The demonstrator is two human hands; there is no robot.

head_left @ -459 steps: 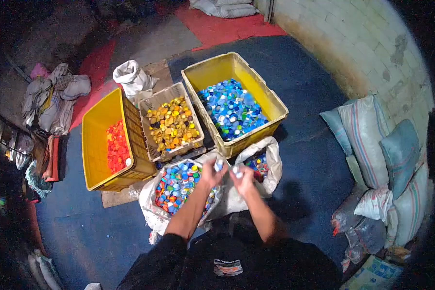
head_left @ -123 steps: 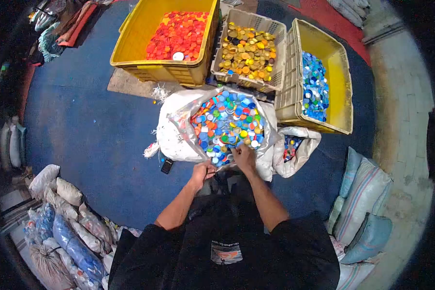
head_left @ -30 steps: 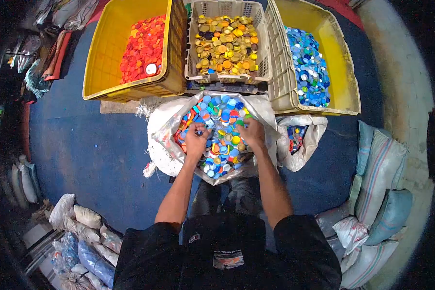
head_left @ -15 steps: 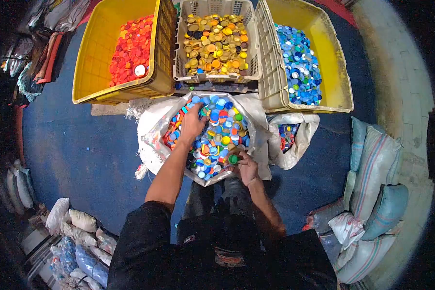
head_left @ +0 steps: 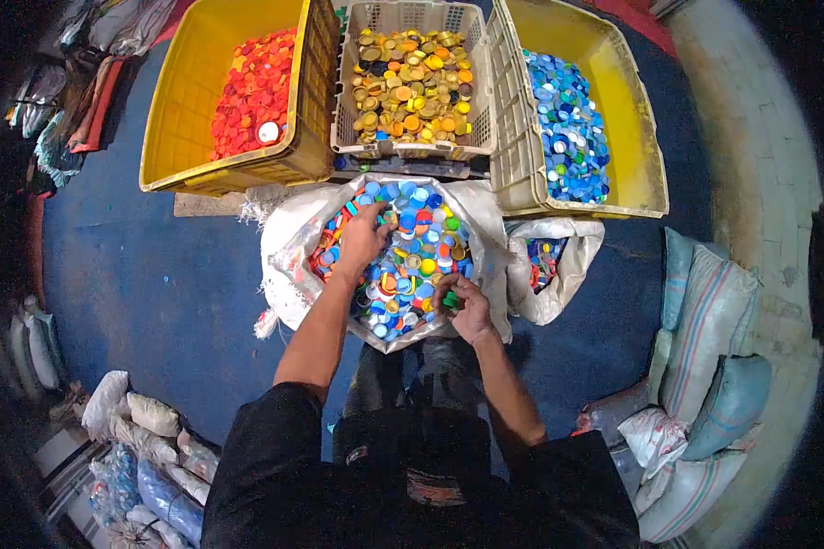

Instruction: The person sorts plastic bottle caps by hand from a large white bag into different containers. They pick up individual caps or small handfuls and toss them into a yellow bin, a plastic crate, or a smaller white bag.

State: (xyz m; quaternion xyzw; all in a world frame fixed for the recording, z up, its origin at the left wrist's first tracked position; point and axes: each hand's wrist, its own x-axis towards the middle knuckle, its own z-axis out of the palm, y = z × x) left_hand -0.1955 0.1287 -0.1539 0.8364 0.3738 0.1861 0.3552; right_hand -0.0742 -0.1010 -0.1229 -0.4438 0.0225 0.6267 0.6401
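Observation:
A white woven sack [head_left: 288,265] stands open before me, full of mixed plastic bottle caps [head_left: 410,252] in blue, red, orange, yellow, green and white. My left hand [head_left: 362,242] reaches into the left side of the heap, its fingers curled round a small cap [head_left: 392,219] at the tips; its colour is hard to make out. Near the sack's right front rim, my right hand [head_left: 469,309] holds a green bottle cap [head_left: 450,300] in its bent fingers, which partly hide it.
Behind the sack stand a yellow crate [head_left: 178,137] of red caps, a pale crate [head_left: 412,149] of yellow and gold caps, and another yellow crate [head_left: 636,137] of blue caps. A smaller sack [head_left: 572,284] of caps sits right. Stuffed sacks [head_left: 705,320] lie at far right, bags [head_left: 151,457] at lower left.
My right hand has shifted slightly, and its fingers now cover more of the green cap. My left hand's fingers have moved a little within the heap. The view has tilted slightly.

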